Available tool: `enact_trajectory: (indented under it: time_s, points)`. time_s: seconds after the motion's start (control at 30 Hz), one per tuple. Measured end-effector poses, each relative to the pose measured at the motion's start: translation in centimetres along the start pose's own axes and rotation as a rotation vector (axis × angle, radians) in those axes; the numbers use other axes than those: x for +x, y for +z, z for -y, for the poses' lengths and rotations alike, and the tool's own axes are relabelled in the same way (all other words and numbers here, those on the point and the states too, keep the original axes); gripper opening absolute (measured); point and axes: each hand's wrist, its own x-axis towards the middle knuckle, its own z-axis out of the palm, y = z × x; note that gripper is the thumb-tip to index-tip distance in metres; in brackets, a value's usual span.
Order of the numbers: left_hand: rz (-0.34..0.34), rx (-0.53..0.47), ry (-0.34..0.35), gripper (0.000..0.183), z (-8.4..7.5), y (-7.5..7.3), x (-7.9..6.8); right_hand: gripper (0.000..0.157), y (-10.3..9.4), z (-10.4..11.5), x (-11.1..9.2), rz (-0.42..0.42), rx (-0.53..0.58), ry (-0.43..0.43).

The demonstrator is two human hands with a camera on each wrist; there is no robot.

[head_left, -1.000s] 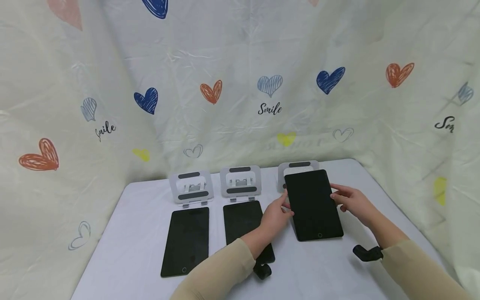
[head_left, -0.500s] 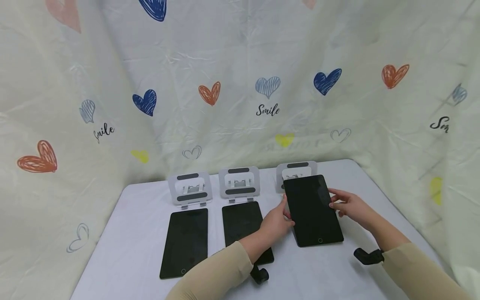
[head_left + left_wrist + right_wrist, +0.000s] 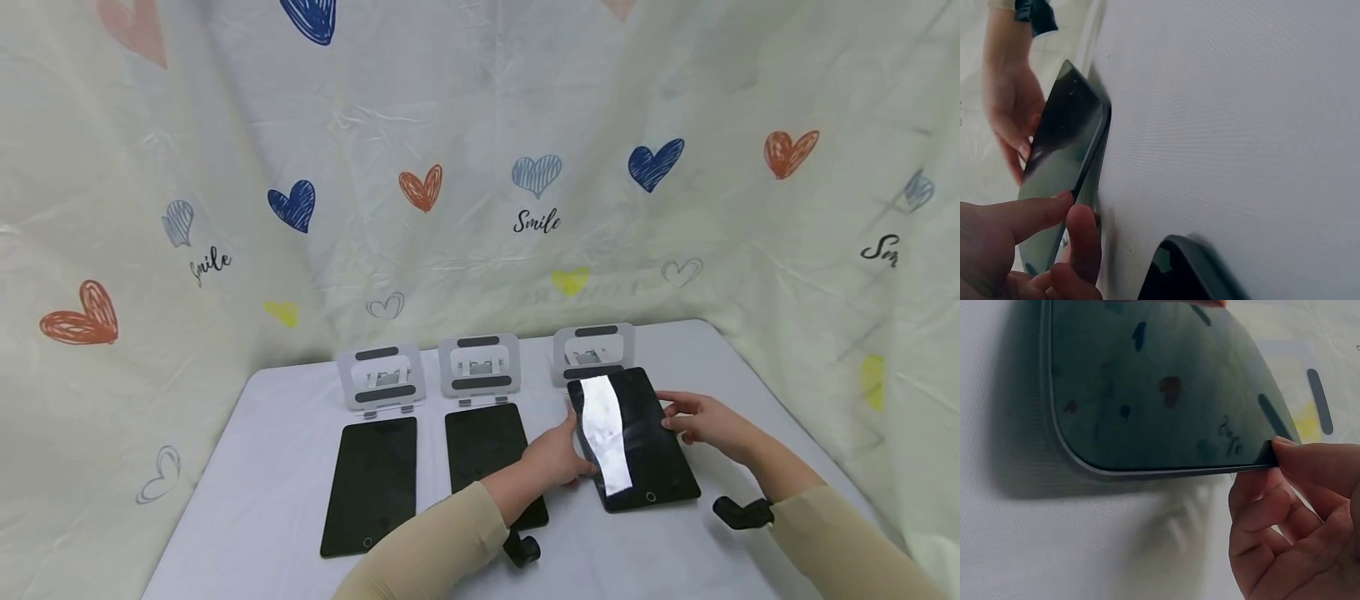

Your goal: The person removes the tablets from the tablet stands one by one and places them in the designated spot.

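Note:
Both hands hold a black tablet [image 3: 654, 442] by its long sides, in front of the right-hand grey tablet stand [image 3: 595, 331]. My left hand [image 3: 553, 454] pinches its left edge, thumb on the screen side. On the opposite edge, my right hand [image 3: 708, 423] grips with thumb and fingers, as the right wrist view shows [image 3: 1304, 519]. The tablet is tilted, with a gap and shadow beneath its near part in the wrist views. A bright white reflection crosses its screen in the head view. The tablet hides the stand's lower part.
Two more black tablets, left [image 3: 371, 479] and middle [image 3: 480, 442], lie flat on the white table [image 3: 247, 500]. Behind them stand two similar stands, left [image 3: 386, 392] and middle [image 3: 482, 381]. A heart-printed curtain [image 3: 465, 258] hangs at the back. My left forearm covers part of the middle tablet.
Both hands have moved the held tablet down and nearer to me, and its tilt has changed. A white glare now shows on its screen. More of the right-hand stand is visible.

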Motion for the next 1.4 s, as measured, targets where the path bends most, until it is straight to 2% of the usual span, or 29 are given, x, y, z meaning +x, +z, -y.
enact_trajectory:
  time_s: [0.13,0.23,0.4,0.63,0.97,1.2,1.4]
  points:
    - [0.003,0.102,-0.046,0.101,-0.2,0.1,0.0,0.066,0.0,-0.6,0.4,0.016,0.015,0.009]
    - [0.004,0.181,-0.051,0.099,-0.4,0.2,-0.1,0.065,0.0,-0.9,0.5,0.037,0.029,0.02]
    - [0.023,0.245,-0.058,0.098,-0.6,0.3,-0.5,0.063,0.0,-1.0,0.4,0.071,0.045,0.03]
    - [0.046,0.283,-0.067,0.097,-0.7,0.5,-0.4,0.064,0.0,-1.3,0.4,0.099,0.039,0.048]
    - [0.065,0.363,-0.035,0.095,-0.7,0.8,0.1,0.06,0.0,-1.2,0.6,0.095,-0.008,0.075]
    - [0.081,0.365,-0.045,0.094,-0.9,0.6,-0.2,0.057,0.2,-0.6,0.8,0.048,-0.079,0.153]
    - [0.07,0.392,-0.058,0.093,-1.1,0.7,-0.2,0.055,0.5,0.1,1.1,0.019,-0.152,0.161]
